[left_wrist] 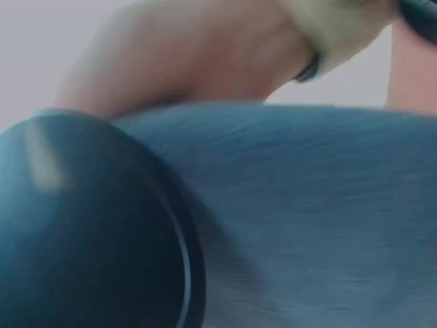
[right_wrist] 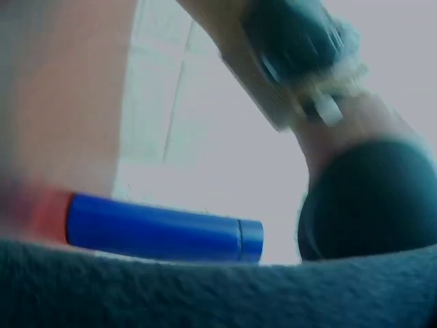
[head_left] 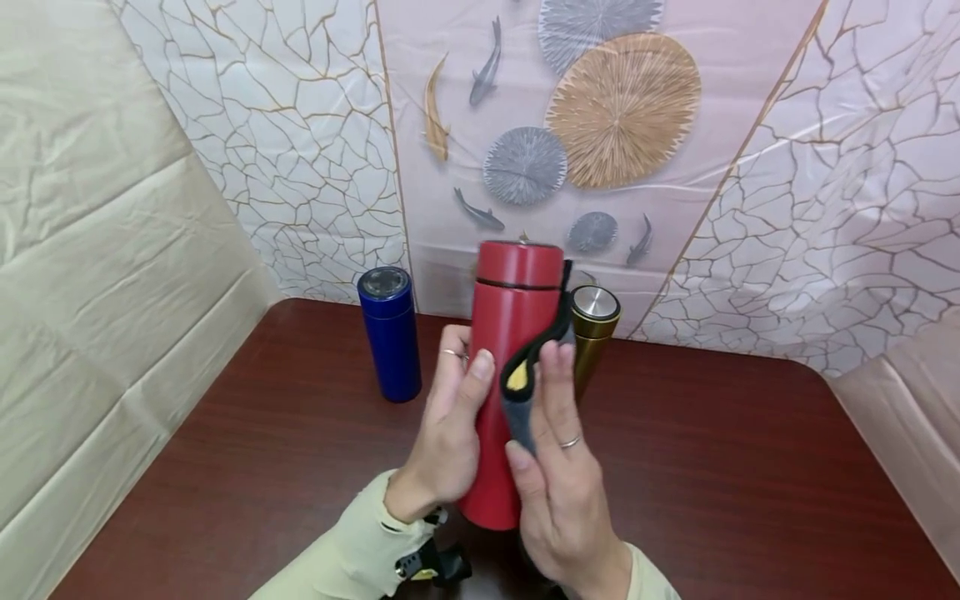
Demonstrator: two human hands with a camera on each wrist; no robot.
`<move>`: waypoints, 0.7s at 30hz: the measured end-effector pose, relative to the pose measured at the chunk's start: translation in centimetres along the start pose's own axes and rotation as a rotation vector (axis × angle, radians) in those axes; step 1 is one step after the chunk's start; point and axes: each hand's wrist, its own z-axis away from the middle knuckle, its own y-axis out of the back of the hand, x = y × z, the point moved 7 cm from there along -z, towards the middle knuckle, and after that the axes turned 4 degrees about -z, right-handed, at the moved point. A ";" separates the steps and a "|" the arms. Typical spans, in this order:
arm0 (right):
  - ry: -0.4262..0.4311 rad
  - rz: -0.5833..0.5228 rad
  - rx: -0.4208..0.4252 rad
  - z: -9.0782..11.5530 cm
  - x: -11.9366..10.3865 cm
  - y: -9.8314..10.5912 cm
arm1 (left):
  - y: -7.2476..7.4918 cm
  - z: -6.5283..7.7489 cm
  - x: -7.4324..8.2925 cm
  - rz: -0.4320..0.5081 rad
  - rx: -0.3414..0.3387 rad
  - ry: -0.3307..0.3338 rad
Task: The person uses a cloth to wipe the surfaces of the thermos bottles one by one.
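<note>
My left hand (head_left: pixel 446 433) grips a red thermos bottle (head_left: pixel 502 417) from its left side, thumb across the front. The bottle is held above the table, tilted slightly, with a black line below its lid. Against its right side, my right hand (head_left: pixel 562 475) presses a grey cloth (head_left: pixel 517 421) with black edging and a small yellow patch, its fingers fairly straight. The cloth's upper edge curls away from the bottle. Grey-blue material (left_wrist: pixel 328 205) fills much of the left wrist view, blurred. How far the cloth wraps behind the bottle is hidden.
A blue thermos bottle (head_left: pixel 392 337) stands on the dark red-brown table (head_left: pixel 720 467) at the left. Behind my right hand stands a gold bottle (head_left: pixel 594 325), partly covered. Patterned cloth walls (head_left: pixel 315 125) surround the table's back and sides.
</note>
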 end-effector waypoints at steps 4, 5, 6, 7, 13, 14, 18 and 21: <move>0.081 -0.024 -0.079 0.8 -0.8 -1.6 | 2.2 -0.7 1.3 0.019 0.103 -0.027; 0.099 -0.027 -0.097 1.0 -1.0 -2.0 | 2.8 -0.8 1.5 0.023 0.127 -0.028; 0.114 -0.032 -0.114 1.1 -1.1 -2.3 | 3.4 -0.9 1.7 0.019 0.152 -0.028; 0.130 -0.036 -0.131 1.3 -1.2 -2.6 | 4.0 -1.0 1.8 0.014 0.179 -0.027; 0.194 -0.047 -0.214 2.0 -1.5 -4.0 | 6.7 -1.5 2.2 0.052 0.266 -0.048; 0.199 -0.048 -0.220 2.1 -1.5 -4.1 | 6.9 -1.6 2.2 0.066 0.268 -0.053; 0.215 -0.035 -0.222 2.1 -1.6 -4.3 | 7.1 -1.6 2.3 0.085 0.265 -0.058; 0.220 -0.028 -0.212 2.0 -1.7 -4.3 | 7.0 -1.5 2.5 0.088 0.259 -0.063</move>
